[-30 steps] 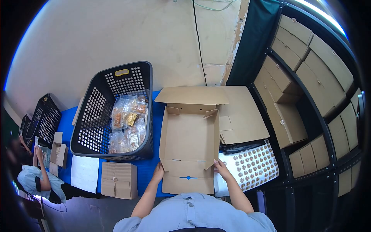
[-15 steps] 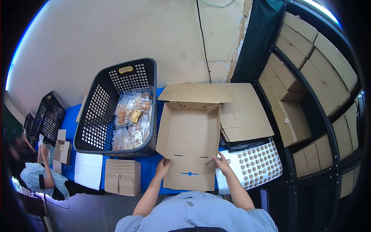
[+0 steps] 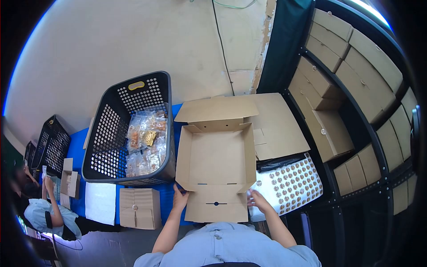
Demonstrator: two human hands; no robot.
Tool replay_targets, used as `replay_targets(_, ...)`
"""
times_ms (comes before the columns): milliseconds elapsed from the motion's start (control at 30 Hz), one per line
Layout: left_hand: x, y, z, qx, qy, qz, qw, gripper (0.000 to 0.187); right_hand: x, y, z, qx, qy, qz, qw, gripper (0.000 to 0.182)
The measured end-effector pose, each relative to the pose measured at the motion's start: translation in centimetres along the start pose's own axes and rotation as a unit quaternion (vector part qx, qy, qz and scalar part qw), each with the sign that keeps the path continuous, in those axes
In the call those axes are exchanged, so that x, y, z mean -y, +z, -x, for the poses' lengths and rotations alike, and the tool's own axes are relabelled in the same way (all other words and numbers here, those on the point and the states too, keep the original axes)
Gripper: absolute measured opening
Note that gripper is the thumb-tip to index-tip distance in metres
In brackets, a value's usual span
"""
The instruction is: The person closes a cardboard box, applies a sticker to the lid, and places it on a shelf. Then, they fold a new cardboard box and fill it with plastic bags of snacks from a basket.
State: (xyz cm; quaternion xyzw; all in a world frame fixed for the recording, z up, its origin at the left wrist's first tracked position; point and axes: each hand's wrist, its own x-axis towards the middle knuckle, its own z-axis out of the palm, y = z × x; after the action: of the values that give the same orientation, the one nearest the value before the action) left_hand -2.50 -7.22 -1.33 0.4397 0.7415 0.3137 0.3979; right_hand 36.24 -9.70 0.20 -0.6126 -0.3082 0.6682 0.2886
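Note:
An open cardboard box (image 3: 214,155) lies in front of me, its lid flap raised at the back and its front flap (image 3: 216,211), which has a small slotted hole, folded down toward me. My left hand (image 3: 179,199) holds the box at its front left corner, with some fingertips hidden by the cardboard. My right hand (image 3: 259,201) is beside the front right corner, fingers apart, the tips close to the edge of the flap. Under and beside that hand is a white sheet of round stickers (image 3: 293,189).
A black perforated basket (image 3: 169,147) of small clear packets (image 3: 149,138) stands to the left. A closed carton (image 3: 140,209) and a white sheet (image 3: 100,202) lie nearer. Flat cardboard (image 3: 280,129) is at right, beside shelves of boxes (image 3: 367,84). Another person (image 3: 53,213) works far left.
The right hand has let go of the small corner tab, and its fingers have spread at the box's side. The left hand stays at its corner. The whole view has shifted slightly.

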Motion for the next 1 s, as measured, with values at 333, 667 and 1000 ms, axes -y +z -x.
replay_targets(333,-3.4,-0.9,0.2,-0.091,0.168,-0.027,0.981,0.072,-1.3,-0.2,4.2,0.211,0.123,-0.004,0.97,0.047)
replay_targets(667,-3.1,-0.8,1.3,-0.011,0.3,-0.121,0.946,0.016,3.3,-1.5,6.7,0.228,-0.002,-0.208,0.951,0.042)
replay_targets(1000,-4.6,-2.2,6.3,0.049,0.315,-0.18,0.931,0.034,4.9,-1.5,6.2,0.258,-0.042,-0.227,0.938,0.043)
